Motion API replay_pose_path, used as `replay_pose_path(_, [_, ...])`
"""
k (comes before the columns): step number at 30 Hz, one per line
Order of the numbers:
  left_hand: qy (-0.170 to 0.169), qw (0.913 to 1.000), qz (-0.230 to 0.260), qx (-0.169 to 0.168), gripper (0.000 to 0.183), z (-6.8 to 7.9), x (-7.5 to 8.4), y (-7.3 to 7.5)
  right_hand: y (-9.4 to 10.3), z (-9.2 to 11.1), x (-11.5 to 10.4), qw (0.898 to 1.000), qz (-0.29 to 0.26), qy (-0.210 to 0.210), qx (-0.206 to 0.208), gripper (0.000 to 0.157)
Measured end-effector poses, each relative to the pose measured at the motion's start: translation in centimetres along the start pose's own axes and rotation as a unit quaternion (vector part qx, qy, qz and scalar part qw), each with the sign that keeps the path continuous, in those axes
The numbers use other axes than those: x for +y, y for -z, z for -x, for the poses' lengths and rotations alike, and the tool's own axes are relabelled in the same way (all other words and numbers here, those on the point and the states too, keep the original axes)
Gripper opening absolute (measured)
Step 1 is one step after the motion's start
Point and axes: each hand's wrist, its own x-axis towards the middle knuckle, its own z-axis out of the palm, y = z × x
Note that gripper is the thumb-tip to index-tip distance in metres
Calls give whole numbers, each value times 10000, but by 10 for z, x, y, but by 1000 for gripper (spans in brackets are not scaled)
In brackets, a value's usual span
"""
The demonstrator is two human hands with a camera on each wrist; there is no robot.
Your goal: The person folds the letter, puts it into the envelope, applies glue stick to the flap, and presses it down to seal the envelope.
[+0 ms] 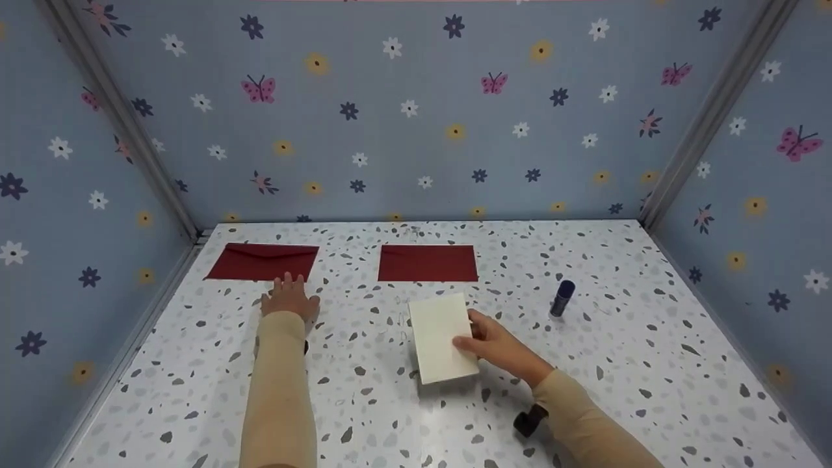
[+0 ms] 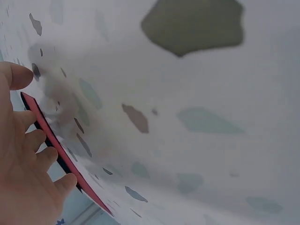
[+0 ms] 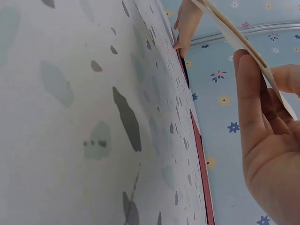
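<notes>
My right hand (image 1: pixel 497 341) pinches a cream-coloured folded card (image 1: pixel 439 338) by its right side, thumb on top and fingers beneath. In the right wrist view the card (image 3: pixel 243 40) is seen nearly edge-on, tilted and raised off the table. At the left, my left hand (image 1: pixel 289 298) reaches forward with its fingers spread, the fingertips at the near edge of a red envelope (image 1: pixel 260 261) whose flap is at the far side. The left wrist view shows those fingers (image 2: pixel 44 157) along the envelope's edge (image 2: pixel 61 150). A second red envelope (image 1: pixel 428 263) lies beyond the card.
A dark glue stick (image 1: pixel 562 299) stands on the right part of the speckled white table (image 1: pixel 617 390). Flower-and-butterfly patterned walls (image 1: pixel 416 143) enclose the table at the back and both sides.
</notes>
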Motion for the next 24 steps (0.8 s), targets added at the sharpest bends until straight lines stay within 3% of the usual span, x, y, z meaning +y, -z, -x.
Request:
replay_pose_path(5, [-191,9993,-238,194,68,-4,1,1,1,1,-1,9999,78,41,75,58])
replay_pose_path(10, [-533,9950,196,822,52,-10,-1,-1,3,3,-1,9998,65,-16,166,61])
replay_pose_path(14, [-546,9918,461,1059,40,-9,-1,-5,3,3,-1,9999,35,-50,147,62])
replay_pose_path(24, [-488,9957,466,638,32,-4,-4,-5,2,3,0,9998,43,-77,184,63])
